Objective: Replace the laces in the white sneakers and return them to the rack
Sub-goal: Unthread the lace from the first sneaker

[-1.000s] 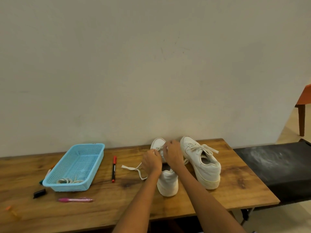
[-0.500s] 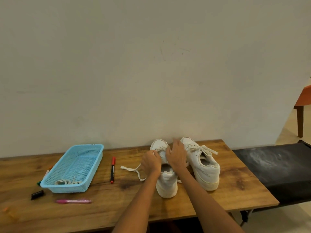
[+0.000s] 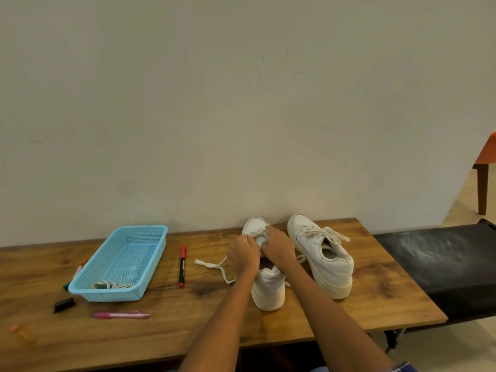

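Two white sneakers stand on the wooden table (image 3: 349,312), toes toward the wall. The left sneaker (image 3: 268,288) sits heel toward the camera, its lace (image 3: 212,264) partly threaded; one loose end trails left across the table surface. The right sneaker (image 3: 322,253) stands just beside it, fully laced with a bow at the tongue.

The left hand (image 3: 243,255) and right hand (image 3: 277,248) are both curled over the throat of the left sneaker, fingers pinching the lace at the eyelets. The hands and forearms cover the tongue and most eyelets.

A blue mesh basket (image 3: 134,237) lies well to the left and holds a coiled lace (image 3: 110,285). A red-capped marker (image 3: 182,265) lies between basket and left sneaker. A pink pen (image 3: 120,315) and a black cap (image 3: 63,304) lie in front of the basket. A black bench (image 3: 442,264) adjoins the table on the right.

Compared with half a second ago, the right hand has shifted slightly left, closer to the left hand; both sneakers are unmoved
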`<state>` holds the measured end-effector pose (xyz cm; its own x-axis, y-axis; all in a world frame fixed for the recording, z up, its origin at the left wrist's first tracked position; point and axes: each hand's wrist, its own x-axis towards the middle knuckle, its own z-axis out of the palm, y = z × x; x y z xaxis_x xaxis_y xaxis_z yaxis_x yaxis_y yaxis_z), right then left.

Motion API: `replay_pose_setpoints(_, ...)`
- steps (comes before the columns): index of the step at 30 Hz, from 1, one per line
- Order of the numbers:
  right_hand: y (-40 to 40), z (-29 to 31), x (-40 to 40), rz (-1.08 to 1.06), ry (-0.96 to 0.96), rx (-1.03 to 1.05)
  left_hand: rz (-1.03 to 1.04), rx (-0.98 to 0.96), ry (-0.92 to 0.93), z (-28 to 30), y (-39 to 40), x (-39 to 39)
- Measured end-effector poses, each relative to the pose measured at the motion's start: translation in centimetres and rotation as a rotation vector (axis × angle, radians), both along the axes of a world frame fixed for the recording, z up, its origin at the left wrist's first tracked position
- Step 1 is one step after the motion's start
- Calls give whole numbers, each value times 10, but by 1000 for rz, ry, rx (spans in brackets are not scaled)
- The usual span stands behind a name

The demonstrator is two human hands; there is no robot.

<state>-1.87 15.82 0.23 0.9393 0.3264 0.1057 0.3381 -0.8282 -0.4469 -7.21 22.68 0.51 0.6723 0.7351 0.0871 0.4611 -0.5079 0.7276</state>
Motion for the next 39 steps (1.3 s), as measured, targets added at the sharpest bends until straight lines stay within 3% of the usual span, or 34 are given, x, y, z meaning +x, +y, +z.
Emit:
replay_pose_setpoints(6,-4,1,-4,-233,118,47,3,3,-5,0,0,-1)
replay_pose_setpoints(11,0,-1,1,3,52,31,19,2,-10,-3,0,0)
replay_pose_setpoints(15,-4,-4,1,-58,-70,62,17,-32,3,-2,0,1)
replay_pose_setpoints(20,-6,-3,-3,-91,-114,83,31,-223,103,15,10,16)
replay_pose_setpoints(26,-8,-7,1,-114,-119,104,-282,296,169,16,7,39)
replay_pose_setpoints(30,-7,-10,5,-130,-126,126,-251,272,52,0,12,35)
replay_pose_setpoints(36,-7,-13,5,-134,-128,158,-209,431,85,-2,4,40)
replay_pose_setpoints(39,-8,-14,4,-151,-135,165,-177,376,69,-5,0,41)
